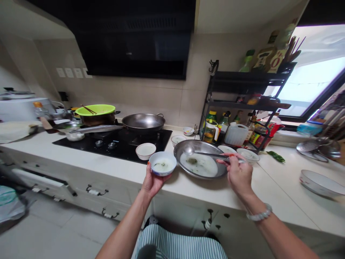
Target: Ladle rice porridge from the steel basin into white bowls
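My left hand (152,184) is closed around a small white-and-blue bowl (162,164), which holds pale, cloudy soup with dark green bits. It is held in front of the counter edge, just left of a wide steel basin (185,169). The same kind of pale soup (201,164) lies in that basin. A steel ladle (206,155) is gripped by its handle in my right hand (239,174). Its round head is over the basin's left side, above the soup; whether it carries any soup I cannot make out.
Filled bowls stand around the basin: one (146,151) on the stove edge, others (248,155) behind it. A wok (143,123) and a pot with a green colander (98,110) sit on the black stove (126,144). A bottle rack (242,104) rises behind; a larger bowl (320,182) is at right.
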A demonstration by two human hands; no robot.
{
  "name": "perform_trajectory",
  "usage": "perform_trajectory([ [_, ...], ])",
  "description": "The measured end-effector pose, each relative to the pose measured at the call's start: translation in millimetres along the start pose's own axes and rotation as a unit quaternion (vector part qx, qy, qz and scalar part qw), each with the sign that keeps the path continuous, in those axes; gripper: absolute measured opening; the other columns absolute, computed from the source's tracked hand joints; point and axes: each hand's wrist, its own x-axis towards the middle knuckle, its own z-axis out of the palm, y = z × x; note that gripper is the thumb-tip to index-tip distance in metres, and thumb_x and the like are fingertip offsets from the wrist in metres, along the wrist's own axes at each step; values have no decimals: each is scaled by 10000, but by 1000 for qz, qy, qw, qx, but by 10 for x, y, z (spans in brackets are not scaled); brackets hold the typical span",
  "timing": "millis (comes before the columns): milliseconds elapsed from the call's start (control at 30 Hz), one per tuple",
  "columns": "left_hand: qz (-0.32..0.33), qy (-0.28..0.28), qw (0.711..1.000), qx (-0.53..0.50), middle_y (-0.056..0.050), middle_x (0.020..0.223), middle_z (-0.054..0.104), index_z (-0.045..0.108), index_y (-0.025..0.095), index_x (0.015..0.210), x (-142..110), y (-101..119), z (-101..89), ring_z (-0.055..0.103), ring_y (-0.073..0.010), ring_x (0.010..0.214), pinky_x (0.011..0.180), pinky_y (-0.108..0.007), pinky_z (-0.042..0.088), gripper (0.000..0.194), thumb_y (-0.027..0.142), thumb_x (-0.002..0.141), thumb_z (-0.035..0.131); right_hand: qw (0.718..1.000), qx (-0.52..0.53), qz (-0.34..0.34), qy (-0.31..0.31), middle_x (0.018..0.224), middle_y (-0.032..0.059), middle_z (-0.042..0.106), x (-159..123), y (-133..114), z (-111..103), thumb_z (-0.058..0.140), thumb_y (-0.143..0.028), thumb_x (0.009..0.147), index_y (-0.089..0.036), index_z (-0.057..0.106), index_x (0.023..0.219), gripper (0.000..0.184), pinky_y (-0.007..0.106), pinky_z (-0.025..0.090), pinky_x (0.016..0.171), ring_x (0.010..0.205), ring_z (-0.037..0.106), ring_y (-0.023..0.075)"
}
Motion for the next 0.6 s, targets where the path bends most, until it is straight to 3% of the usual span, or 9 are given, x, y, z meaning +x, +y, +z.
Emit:
perform_trajectory([
  [167,-3,-3,1000,-7,-123,1222,660,419,279,1429,12,-1,-22,639,-337,1115,917,-592,524,578,505,913,546,986,-158,-48,-23,763,71,699,125,114,-149,547,-469,791,-199,619,779,280,323,532,529,531,679,213],
  [267,-8,-3,1000,-14,-122,1215,662,419,273,1427,20,-1,-34,627,-339,1138,934,-597,513,574,505,916,541,977,-196,-56,-62,768,81,711,90,158,-171,521,-477,794,-212,613,776,281,325,531,538,558,688,227],
  [367,-3,-2,1000,-9,-120,1226,657,424,274,1427,23,-1,-41,625,-341,1136,928,-605,511,575,506,915,544,980,-185,-24,-63,776,85,713,70,205,-179,527,-482,785,-210,611,775,285,326,536,542,532,674,217],
  [600,-3,-7,1000,0,-124,1236,654,416,272,1435,31,-1,-61,639,-337,1105,907,-600,524,588,510,913,542,996,-60,55,39,737,59,667,190,310,-269,615,-394,701,-179,633,686,216,312,567,520,510,630,171],
])
